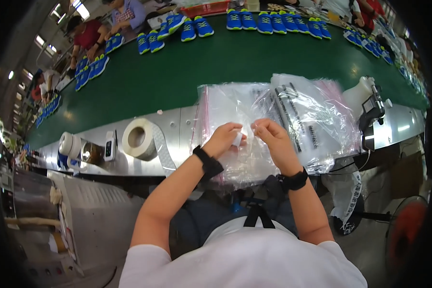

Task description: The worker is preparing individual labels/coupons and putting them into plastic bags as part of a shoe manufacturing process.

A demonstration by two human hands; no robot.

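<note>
From my remote post I see the left hand (223, 139) clamped on a small white piece (237, 139), above the near part of the stack of clear plastic bags (317, 113). The right hand (277, 139) is just beside it over that stack, thumb and forefinger drawn close; I can't tell whether they grip anything. Left of the stack I have a roll of strip (149, 140); beyond the stack, blue sneakers (265, 23) on a green conveyor belt (144, 81).
</note>
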